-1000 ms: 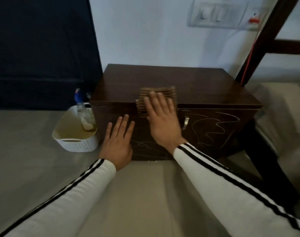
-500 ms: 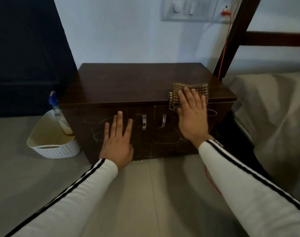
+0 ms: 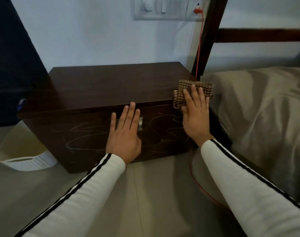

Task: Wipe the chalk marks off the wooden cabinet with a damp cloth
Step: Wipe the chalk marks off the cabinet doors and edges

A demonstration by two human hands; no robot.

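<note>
A low dark wooden cabinet [image 3: 111,86] stands on the floor against the wall. Pale chalk scribbles [image 3: 82,139] cover its front doors on both sides of the metal handles. My right hand [image 3: 195,115] lies flat with straight fingers on a brown checked cloth [image 3: 202,86], pressing it against the cabinet's top right front corner. My left hand [image 3: 124,134] rests flat and open on the middle of the front, over the handles [image 3: 141,123].
A white plastic basket [image 3: 26,159] sits on the floor left of the cabinet, with a blue-capped bottle [image 3: 21,103] peeking behind the cabinet's corner. A bed with grey bedding [image 3: 265,117] and a dark wooden frame [image 3: 207,36] stands close on the right. A red cable [image 3: 199,48] hangs from the wall socket.
My right hand has slid the cloth rightwards along the cabinet's top front edge to the right corner. My left hand has moved right to the middle of the front.
</note>
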